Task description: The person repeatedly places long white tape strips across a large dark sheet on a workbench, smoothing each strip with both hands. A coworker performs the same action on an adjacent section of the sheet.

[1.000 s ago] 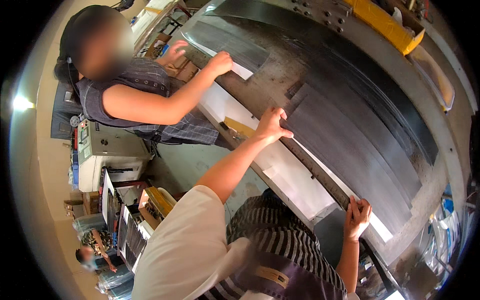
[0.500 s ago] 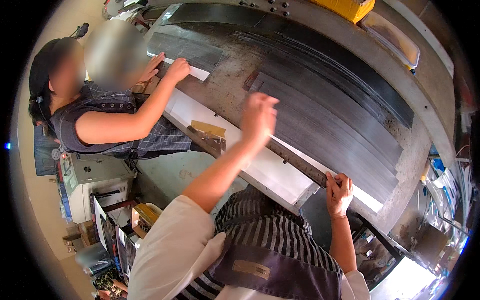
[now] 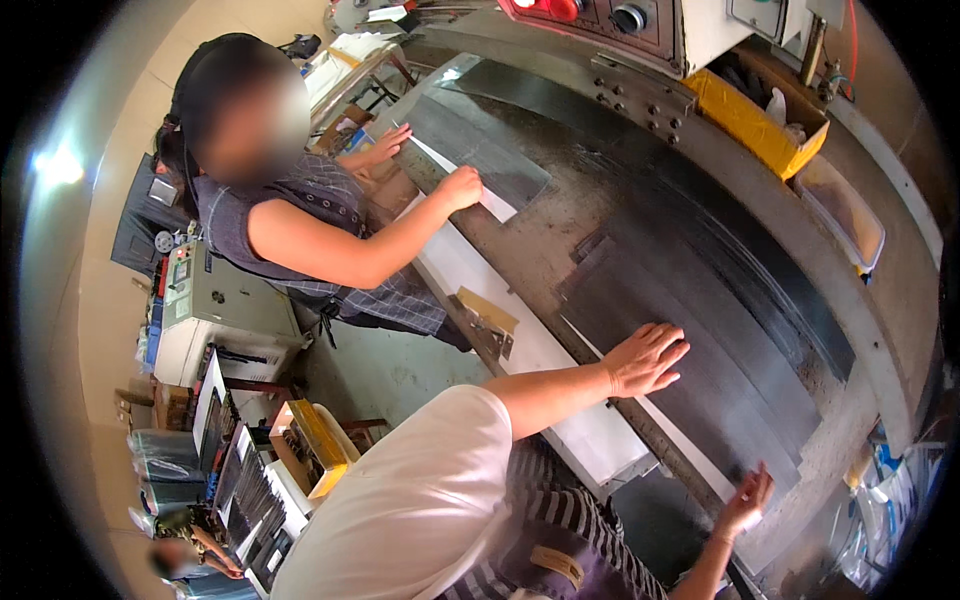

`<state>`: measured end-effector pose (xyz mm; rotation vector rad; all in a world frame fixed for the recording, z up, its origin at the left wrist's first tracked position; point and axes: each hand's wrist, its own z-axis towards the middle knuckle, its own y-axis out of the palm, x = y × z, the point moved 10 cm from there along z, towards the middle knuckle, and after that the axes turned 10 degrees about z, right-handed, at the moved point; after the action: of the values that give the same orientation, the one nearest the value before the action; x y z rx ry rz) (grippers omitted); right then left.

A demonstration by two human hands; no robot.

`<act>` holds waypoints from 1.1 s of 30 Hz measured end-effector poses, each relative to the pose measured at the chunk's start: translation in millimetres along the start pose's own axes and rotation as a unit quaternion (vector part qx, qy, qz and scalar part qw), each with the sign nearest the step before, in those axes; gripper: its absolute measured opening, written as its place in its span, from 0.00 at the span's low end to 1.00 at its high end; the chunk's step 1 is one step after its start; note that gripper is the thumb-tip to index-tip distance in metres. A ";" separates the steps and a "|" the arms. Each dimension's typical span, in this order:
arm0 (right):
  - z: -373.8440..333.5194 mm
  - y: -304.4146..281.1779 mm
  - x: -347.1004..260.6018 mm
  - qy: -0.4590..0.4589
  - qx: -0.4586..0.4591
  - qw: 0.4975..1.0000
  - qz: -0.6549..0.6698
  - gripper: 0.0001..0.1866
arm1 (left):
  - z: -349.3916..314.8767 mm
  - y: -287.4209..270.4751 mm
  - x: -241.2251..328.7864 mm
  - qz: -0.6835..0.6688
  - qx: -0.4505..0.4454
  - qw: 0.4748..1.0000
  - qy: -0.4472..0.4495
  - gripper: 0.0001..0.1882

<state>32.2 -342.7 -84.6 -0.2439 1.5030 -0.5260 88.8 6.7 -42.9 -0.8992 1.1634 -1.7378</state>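
Grey sheet [image 3: 705,402] under L fingers [image 3: 664,339], nr R fingers [image 3: 760,486].

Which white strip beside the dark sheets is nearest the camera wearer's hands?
The longer strip, beside the wearer's left hand and right hand; the shorter strip lies by the co-worker's hands.

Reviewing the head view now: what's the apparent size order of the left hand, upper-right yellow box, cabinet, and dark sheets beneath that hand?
Largest to smallest:
1. Dark sheets
2. Cabinet
3. Yellow box
4. Left hand
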 end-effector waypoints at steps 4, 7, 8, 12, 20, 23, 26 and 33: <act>14.2 -32.0 -2.9 -0.129 0.016 0.954 -0.271 0.16 | 3.4 3.5 4.1 -0.001 -0.001 1.000 0.005 0.26; 13.9 -36.1 6.4 -0.113 0.028 0.959 -0.257 0.15 | 5.2 0.7 -1.1 -0.011 -0.005 1.000 0.001 0.26; 13.6 -38.0 11.4 -0.088 0.035 0.966 -0.239 0.15 | 4.9 1.9 -1.8 -0.011 -0.013 1.000 -0.001 0.26; 10.9 -51.5 18.1 -0.038 0.064 0.978 -0.197 0.15 | 7.9 4.5 0.6 -0.028 -0.035 0.999 -0.008 0.26; 14.6 -49.2 13.2 -0.027 0.062 0.979 -0.190 0.13 | 10.9 9.8 -1.6 -0.029 -0.065 0.997 -0.012 0.27; 12.4 -52.7 18.5 -0.037 0.056 0.981 -0.183 0.13 | 16.5 7.3 2.9 -0.035 -0.084 0.996 -0.006 0.26; 13.8 -54.3 17.6 -0.028 0.063 0.986 -0.154 0.12 | 12.7 5.8 2.5 -0.040 -0.074 0.996 -0.005 0.26; 12.8 -76.8 26.5 -0.025 0.142 0.989 -0.015 0.14 | 3.6 -2.4 -54.3 -0.340 0.053 0.925 -0.163 0.18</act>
<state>30.6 -423.9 -71.1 -0.0560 1.3584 -0.7443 112.6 55.7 -45.5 -1.5823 0.5512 -2.0442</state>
